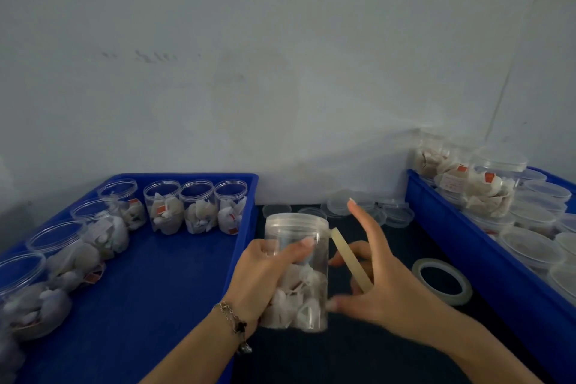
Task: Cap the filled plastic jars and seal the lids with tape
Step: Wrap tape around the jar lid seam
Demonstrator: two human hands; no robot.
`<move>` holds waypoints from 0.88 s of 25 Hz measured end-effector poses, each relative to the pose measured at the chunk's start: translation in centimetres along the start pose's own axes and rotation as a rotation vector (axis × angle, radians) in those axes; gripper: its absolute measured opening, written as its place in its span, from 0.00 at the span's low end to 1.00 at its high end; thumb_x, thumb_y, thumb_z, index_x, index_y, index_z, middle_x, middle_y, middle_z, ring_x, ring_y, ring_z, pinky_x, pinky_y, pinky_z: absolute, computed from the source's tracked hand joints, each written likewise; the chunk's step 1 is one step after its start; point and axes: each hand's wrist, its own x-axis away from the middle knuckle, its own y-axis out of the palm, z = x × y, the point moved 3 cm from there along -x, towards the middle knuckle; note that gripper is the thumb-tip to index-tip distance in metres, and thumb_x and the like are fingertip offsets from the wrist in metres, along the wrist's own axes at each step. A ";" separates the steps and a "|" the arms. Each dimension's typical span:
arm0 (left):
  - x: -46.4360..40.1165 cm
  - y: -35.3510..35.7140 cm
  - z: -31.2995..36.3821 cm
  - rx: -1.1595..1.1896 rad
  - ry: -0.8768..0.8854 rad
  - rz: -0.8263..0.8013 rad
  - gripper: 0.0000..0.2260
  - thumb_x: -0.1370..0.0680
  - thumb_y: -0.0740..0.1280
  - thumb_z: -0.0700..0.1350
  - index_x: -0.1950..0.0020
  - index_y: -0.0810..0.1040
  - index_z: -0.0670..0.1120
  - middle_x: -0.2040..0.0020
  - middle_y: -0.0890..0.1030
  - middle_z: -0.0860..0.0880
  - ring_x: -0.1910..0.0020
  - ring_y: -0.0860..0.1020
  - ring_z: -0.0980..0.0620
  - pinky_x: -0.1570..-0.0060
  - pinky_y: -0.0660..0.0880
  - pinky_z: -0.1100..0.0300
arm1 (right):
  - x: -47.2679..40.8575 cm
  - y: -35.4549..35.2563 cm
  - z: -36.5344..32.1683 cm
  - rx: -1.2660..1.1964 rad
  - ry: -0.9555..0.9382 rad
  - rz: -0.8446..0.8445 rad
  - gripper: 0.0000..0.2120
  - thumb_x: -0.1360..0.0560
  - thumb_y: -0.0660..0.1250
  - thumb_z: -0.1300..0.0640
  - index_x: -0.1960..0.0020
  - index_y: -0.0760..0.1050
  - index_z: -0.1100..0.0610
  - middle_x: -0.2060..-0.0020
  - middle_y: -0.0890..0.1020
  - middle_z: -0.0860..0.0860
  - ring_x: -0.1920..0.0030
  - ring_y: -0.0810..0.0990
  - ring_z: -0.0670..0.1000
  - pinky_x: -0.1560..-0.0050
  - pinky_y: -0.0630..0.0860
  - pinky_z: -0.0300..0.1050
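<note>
You hold a capped clear jar (pixel 297 271) upright above the dark table (pixel 358 349), between the two blue trays; white sachets fill its lower half. Your left hand (pixel 265 277) wraps around the jar's side, fingers curled onto it. A strip of tape (pixel 350 259) runs from just under the lid (pixel 296 220) down and to the right, its far end stuck to your right hand (pixel 383 287). That hand has its index finger stretched upward, while its lower fingers seem to pinch the strip, though motion blur hides the exact hold. The tape roll (pixel 442 280) lies flat on the table just right of your right hand. Loose lids (pixel 367 207) lie behind the jar by the wall. The left tray (pixel 174 262) holds uncapped filled jars (pixel 196 207); the right tray (pixel 467 246) holds capped jars (pixel 495 184).
</note>
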 end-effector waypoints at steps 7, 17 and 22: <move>0.0 -0.1 0.3 0.027 0.027 -0.129 0.14 0.38 0.76 0.60 0.69 0.80 0.50 0.68 0.80 0.46 0.69 0.79 0.50 0.65 0.77 0.57 | 2.0 -2.5 -0.1 0.266 -0.229 0.409 0.27 0.30 0.57 0.28 0.36 0.65 0.40 0.67 0.80 0.48 0.69 0.78 0.44 0.73 0.72 0.33; -0.6 -1.2 -0.4 -0.356 -0.011 0.239 0.36 0.51 0.74 0.66 0.50 0.69 0.53 0.54 0.78 0.54 0.58 0.79 0.58 0.66 0.73 0.66 | 3.5 -4.9 -3.7 0.962 -0.693 0.584 0.18 0.25 0.60 0.44 0.55 0.83 0.55 0.69 0.81 0.44 0.73 0.77 0.41 0.71 0.67 0.29; -0.2 -1.2 -0.2 -0.280 0.027 0.275 0.45 0.55 0.72 0.70 0.45 0.71 0.49 0.52 0.79 0.52 0.56 0.79 0.56 0.61 0.77 0.61 | 3.1 -4.5 -2.7 0.919 -0.673 0.555 0.24 0.20 0.53 0.42 0.52 0.83 0.55 0.73 0.78 0.44 0.76 0.74 0.42 0.76 0.68 0.31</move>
